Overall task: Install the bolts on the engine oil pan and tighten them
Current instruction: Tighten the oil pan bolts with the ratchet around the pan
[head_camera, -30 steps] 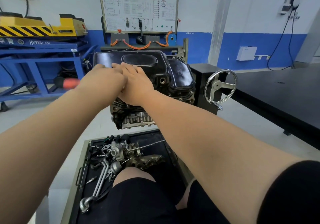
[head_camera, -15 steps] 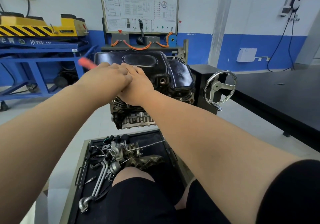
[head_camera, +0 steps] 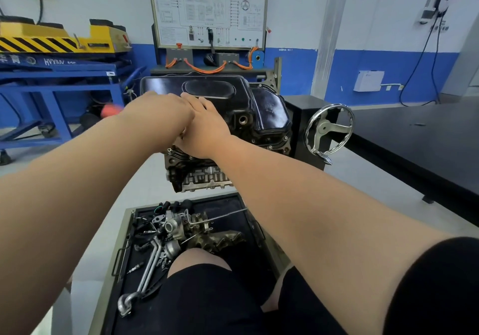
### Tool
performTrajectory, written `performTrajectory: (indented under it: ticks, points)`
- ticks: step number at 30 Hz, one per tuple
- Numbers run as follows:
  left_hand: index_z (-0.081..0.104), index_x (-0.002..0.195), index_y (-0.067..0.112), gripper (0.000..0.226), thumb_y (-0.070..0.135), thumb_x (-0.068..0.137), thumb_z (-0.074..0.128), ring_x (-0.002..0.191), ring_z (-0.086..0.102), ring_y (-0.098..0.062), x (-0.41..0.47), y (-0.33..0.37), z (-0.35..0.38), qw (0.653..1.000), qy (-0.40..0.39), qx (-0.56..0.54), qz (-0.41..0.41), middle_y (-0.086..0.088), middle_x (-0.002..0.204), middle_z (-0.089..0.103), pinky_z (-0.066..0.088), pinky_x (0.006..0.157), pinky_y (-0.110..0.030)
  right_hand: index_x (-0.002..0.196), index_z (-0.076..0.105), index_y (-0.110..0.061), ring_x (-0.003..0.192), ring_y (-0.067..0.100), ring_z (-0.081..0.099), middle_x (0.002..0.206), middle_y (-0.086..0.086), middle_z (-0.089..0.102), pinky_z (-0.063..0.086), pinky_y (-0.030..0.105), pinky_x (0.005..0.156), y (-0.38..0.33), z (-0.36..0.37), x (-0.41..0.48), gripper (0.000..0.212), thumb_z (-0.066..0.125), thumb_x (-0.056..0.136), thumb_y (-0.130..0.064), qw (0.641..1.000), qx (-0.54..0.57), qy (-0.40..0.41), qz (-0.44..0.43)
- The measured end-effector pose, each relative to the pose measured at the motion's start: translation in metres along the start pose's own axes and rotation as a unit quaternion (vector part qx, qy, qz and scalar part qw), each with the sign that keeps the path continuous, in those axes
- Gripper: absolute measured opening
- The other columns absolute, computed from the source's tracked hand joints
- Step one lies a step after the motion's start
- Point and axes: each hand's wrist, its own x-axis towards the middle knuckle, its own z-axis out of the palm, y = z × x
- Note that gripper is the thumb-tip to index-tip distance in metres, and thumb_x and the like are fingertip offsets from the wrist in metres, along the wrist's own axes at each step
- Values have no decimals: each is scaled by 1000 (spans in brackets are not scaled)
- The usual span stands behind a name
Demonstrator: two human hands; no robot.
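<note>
At the near left corner of the oil pan (head_camera: 259, 106), in the head view, both hands meet. The left hand (head_camera: 160, 113) shows only its back, so whether its fingers are curled or straight cannot be told. A blurred orange handle (head_camera: 110, 110) juts out to the left beside its wrist, and the grip on it is hidden. The right hand (head_camera: 206, 128) rests on the pan just beside the left. Its fingers (head_camera: 198, 100) lie fairly straight and flat, pointing forward. Their tips slip under the left hand, and whatever they press cannot be seen.

The black pan sits on top of the engine block (head_camera: 199, 179), well above the floor. Small bolt heads (head_camera: 270, 147) show along its right flange; the near left flange is covered by the hands. To the right of the engine stands a chrome handwheel (head_camera: 329, 130), near the pan's right edge, and beyond it a dark surface (head_camera: 420, 137). To the left there is open floor before a blue frame (head_camera: 54, 93).

Below the block a parts tray (head_camera: 124, 231) holds loose pipes and fittings. The person's knees in black shorts hide its near end. Both forearms cross the lower frame and are cut off at its edges.
</note>
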Motion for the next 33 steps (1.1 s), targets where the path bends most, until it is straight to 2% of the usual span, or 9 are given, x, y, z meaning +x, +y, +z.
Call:
performTrajectory:
  ticks: [6, 9, 11, 14, 18, 23, 26, 29, 33]
  points:
    - [47, 121, 26, 38, 15, 87, 60, 116, 46, -16, -10, -6, 17, 980, 130, 94, 114, 7, 119, 50, 36, 97, -30, 149, 24, -19, 142, 18, 17, 152, -2, 30, 7, 34, 114, 1, -2, 5, 78, 50, 83, -52, 999, 30, 16, 12]
    - [54, 115, 21, 24, 27, 92, 55, 95, 57, -18, -10, -10, 16, 993, 105, 46, 32, 3, 101, 57, 42, 86, -31, 150, 23, -18, 143, 18, 16, 155, -4, 25, 8, 35, 114, -1, 0, 7, 72, 48, 87, -42, 999, 35, 18, 17]
    - [57, 109, 13, 35, 42, 94, 47, 78, 59, -21, -8, -5, 12, 996, 61, -20, -53, 1, 80, 55, 46, 78, -34, 150, 22, -19, 143, 19, 15, 156, -3, 22, 11, 37, 114, -2, 0, 7, 73, 50, 85, -40, 1000, 14, 12, 11]
    - [56, 113, 6, 38, 39, 94, 48, 80, 58, -27, -3, 10, 8, 982, 15, -149, -119, -5, 77, 52, 48, 73, -38, 150, 20, -19, 143, 19, 14, 156, -2, 21, 9, 37, 114, 1, 2, 7, 75, 51, 86, -40, 1000, -2, 7, 1]
    - [54, 119, 22, 33, 18, 87, 61, 104, 54, -21, -4, 1, 8, 998, 64, -4, -7, 1, 113, 55, 40, 92, -35, 149, 25, -19, 140, 16, 20, 151, -3, 31, 9, 33, 112, -1, 2, 6, 71, 48, 87, -45, 998, 35, 38, 27]
    - [51, 117, 25, 35, 21, 85, 63, 112, 51, -17, -9, -5, 15, 985, 115, 92, 91, 7, 116, 55, 33, 102, -32, 148, 26, -22, 139, 14, 20, 152, -6, 29, 11, 34, 111, -1, 3, 10, 69, 46, 86, -44, 999, 21, 29, 29]
    - [52, 118, 16, 29, 30, 93, 52, 99, 57, -25, -10, -5, 18, 992, 110, -66, -13, -5, 113, 58, 45, 90, -38, 149, 26, -20, 141, 15, 17, 155, -5, 24, 10, 32, 111, -1, 5, 8, 68, 47, 88, -39, 999, 8, 30, 18]
    - [48, 126, 11, 43, 39, 93, 51, 91, 59, -32, -10, 6, 17, 959, 82, -242, -123, -15, 105, 61, 48, 75, -38, 149, 23, -23, 142, 18, 12, 156, -3, 18, 11, 35, 112, -1, 6, 8, 68, 49, 88, -38, 999, -39, 13, 1]
    - [43, 131, 14, 44, 17, 90, 57, 103, 57, -33, -3, 8, 12, 976, 67, -191, -83, -13, 122, 54, 48, 88, -41, 148, 28, -22, 141, 18, 17, 153, -3, 26, 12, 34, 110, -1, 5, 6, 66, 45, 88, -43, 999, -28, 26, 8]
